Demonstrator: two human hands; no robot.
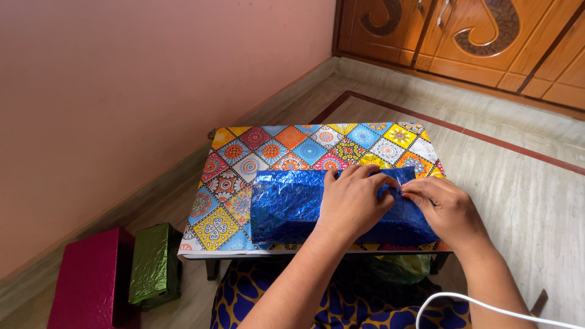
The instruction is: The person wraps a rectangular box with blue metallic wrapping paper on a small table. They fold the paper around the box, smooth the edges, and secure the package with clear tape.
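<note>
**Two hands press blue foil flat around a box**

The left hand point(350, 201) lies spread, palm down, pinning the blue foil-wrapped box point(286, 207) to the patterned table point(244, 158), so the wrap cannot shift. The right hand point(442, 207) pinches a foil fold at the box's right end. Maroon box point(91, 277) and green foil-wrapped box point(155, 265) wait on the floor, left.

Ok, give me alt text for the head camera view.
Two hands, left hand and right hand, press on a blue foil-wrapped box on a small patterned table. A green wrapped box and red box sit on the floor.
</note>
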